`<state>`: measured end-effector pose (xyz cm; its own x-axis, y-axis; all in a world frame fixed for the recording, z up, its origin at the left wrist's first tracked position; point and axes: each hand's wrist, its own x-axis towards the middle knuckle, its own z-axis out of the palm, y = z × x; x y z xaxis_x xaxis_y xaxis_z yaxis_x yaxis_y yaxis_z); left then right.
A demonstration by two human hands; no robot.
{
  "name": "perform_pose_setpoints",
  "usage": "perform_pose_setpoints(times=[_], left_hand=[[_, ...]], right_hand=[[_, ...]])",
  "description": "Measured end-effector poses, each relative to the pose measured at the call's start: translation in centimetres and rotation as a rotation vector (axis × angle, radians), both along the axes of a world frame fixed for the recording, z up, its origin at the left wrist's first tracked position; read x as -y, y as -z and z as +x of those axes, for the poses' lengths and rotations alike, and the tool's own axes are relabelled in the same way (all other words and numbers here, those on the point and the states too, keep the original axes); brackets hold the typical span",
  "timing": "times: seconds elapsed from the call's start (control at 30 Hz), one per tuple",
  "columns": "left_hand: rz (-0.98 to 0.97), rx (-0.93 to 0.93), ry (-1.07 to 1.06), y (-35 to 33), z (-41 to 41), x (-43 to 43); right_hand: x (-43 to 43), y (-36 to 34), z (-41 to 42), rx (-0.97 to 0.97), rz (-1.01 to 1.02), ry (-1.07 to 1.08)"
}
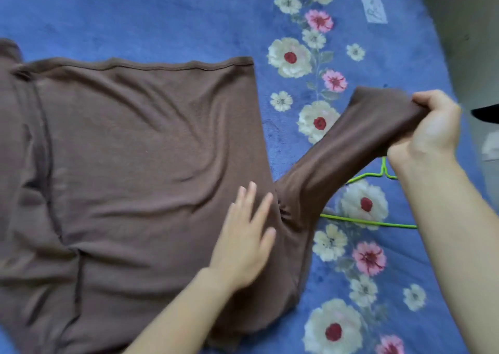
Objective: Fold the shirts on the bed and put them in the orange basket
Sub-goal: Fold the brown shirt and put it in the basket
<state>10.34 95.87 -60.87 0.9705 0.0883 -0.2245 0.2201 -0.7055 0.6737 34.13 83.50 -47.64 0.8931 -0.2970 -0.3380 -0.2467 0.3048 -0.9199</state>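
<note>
The left hand [243, 237] presses flat, fingers [251, 194] straight, on the brown shirt [148, 151] on the bed [135, 16]; the right hand [432, 127], at three o'clock, grips its sleeve [351, 143], fingers curled.

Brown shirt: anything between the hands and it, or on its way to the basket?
Nothing between: left hand presses the shirt flat, right hand grips its sleeve. Basket out of view; green hanger lies beside it.

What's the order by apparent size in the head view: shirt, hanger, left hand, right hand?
1. shirt
2. left hand and right hand, about alike
3. hanger: thin and partly hidden, so its rank is unsure
</note>
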Motion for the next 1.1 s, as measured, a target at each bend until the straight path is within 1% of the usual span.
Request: perform_pose_setpoints(times=[0.1, 0.17, 0.23, 0.3, 0.33, 0.37, 0.43, 0.47, 0.5, 0.53, 0.57, 0.63, 0.7, 0.73, 0.77, 0.83, 0.87, 0.9, 0.97, 1.0, 1.03, 1.1], left_hand=[[0.037, -0.025, 0.131, -0.1, -1.9, 4.5], [0.052, -0.092, 0.126, -0.3, -2.2, 6.3], [0.01, -0.133, 0.088, -1.1, -2.2, 7.3], [-0.092, -0.153, 0.086, -0.7, -2.2, 8.0], [-0.151, -0.15, 0.067, -0.7, -2.4, 8.1], [-0.201, -0.119, 0.036, -0.7, -2.5, 8.2], [-0.408, -0.092, -0.1, -1.4, -3.0, 7.7], [-0.512, -0.124, -0.14, -1.8, -3.2, 7.5], [-0.585, -0.152, -0.146, -2.1, -3.7, 7.3], [-0.622, -0.157, -0.151, -2.0, -4.0, 7.3], [-0.66, -0.149, -0.169, -1.7, -4.5, 7.3], [-0.79, -0.224, -0.18, -0.7, -5.6, 7.4], [-0.984, -0.36, -0.23, -0.5, -6.5, 7.0], [-1.041, -0.424, -0.281, -0.7, -6.8, 6.2], [-1.079, -0.474, -0.346, -0.9, -7.0, 5.1], [-1.168, -0.5, -0.555, -1.0, -6.9, 1.9], [-1.207, -0.482, -0.686, -0.8, -6.7, -0.4], [-1.233, -0.445, -0.813, -0.9, -6.3, -2.8], [-1.203, -0.331, -0.972, -1.3, -5.3, -7.2], [-1.194, -0.279, -1.027, -1.5, -4.7, -9.1], [-1.188, -0.234, -1.078, -1.5, -3.9, -10.8], [-1.14, -0.158, -1.193, -1.1, -2.3, -13.9]], right_hand=[[0.7, -3.4, -1.8, 0.027, 0.013, 0.066], [0.0, -5.6, -3.4, 0.077, 0.013, 0.061], [-2.1, -7.5, -5.3, 0.162, -0.012, 0.022], [-6.1, -8.2, -7.8, 0.303, -0.004, -0.073], [-8.5, -8.0, -9.2, 0.36, -0.007, -0.166], [-11.0, -7.5, -10.6, 0.362, -0.05, -0.308], [-15.1, -5.7, -13.5, 0.235, -0.284, -0.761], [-16.1, -4.5, -14.7, 0.139, -0.4, -0.997], [-16.4, -2.6, -15.9, 0.049, -0.477, -1.177], [-15.7, -0.7, -16.5, -0.007, -0.538, -1.275], [-14.4, 1.0, -16.9, -0.034, -0.592, -1.281], [-10.6, 4.0, -16.8, -0.073, -0.76, -1.131], [-6.1, 5.7, -16.7, -0.158, -1.003, -0.965], [-4.0, 6.2, -17.1, -0.19, -1.107, -0.918], [-2.2, 6.7, -17.5, -0.201, -1.181, -0.908], [0.1, 7.4, -18.6, -0.147, -1.216, -0.991], [0.7, 7.9, -19.3, -0.102, -1.223, -1.077], [1.0, 8.2, -19.8, -0.056, -1.277, -1.184], [0.9, 9.1, -20.7, 0.032, -1.543, -1.354], [0.7, 9.4, -21.0, 0.088, -1.649, -1.373], [0.4, 9.5, -21.1, 0.129, -1.689, -1.356], [0.0, 9.4, -20.9, 0.137, -1.634, -1.299]])
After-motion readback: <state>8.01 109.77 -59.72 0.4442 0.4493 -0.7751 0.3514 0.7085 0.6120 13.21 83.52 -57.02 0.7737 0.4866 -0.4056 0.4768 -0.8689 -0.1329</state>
